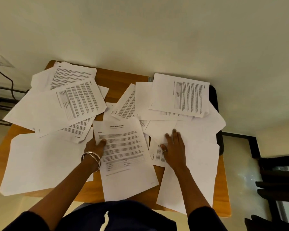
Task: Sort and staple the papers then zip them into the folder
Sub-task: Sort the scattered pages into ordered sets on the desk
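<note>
My left hand (97,145) pinched the title page (125,157); my right hand (173,147) pressed flat, fingers straight, on blank sheets (195,147).

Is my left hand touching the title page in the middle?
Touching. The head view shows the left hand holding the title page at its left edge, thumb on top.

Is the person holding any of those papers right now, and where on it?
The left hand pinches the titled report page at its left edge. The right hand lies flat on blank sheets, holding nothing.
</note>
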Tool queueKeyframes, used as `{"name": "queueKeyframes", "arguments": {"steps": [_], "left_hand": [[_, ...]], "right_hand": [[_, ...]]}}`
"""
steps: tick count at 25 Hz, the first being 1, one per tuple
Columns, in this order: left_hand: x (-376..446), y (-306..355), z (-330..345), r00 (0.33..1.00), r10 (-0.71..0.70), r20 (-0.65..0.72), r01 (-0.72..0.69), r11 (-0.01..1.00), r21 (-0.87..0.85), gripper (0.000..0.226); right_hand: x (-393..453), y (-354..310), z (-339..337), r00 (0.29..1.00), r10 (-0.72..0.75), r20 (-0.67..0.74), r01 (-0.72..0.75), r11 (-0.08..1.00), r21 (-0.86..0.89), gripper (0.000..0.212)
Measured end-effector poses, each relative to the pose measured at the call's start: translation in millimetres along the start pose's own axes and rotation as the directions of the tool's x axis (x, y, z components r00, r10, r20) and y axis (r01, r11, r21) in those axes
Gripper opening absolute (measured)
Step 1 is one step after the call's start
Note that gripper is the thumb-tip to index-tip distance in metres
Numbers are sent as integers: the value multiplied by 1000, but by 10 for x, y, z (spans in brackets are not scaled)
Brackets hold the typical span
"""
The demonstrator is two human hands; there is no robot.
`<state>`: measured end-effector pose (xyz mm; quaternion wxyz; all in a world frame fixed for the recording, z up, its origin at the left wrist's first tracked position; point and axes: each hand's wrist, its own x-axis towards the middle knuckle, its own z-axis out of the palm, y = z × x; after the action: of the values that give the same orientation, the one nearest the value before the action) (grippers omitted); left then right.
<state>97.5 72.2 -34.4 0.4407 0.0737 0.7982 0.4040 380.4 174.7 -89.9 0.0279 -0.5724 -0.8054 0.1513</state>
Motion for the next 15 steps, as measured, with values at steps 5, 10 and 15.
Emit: {"name": "queueKeyframes", "arguments": {"steps": [5,10,15], "left_hand": [[-2,-147,37,999,-32,13,31,995,97,34],[-24,-59,168,996,49,-71,-41,993,110,38],[-44,-20,116,977,116,-179,-112,993,32,31]], "right_hand": [[-164,19,81,994,-10,-113,20,996,85,43],[145,54,-223,991,54,-120,-46,997,67,20],[986,-125,-696,970,102,-221,-40,963,268,52]]}}
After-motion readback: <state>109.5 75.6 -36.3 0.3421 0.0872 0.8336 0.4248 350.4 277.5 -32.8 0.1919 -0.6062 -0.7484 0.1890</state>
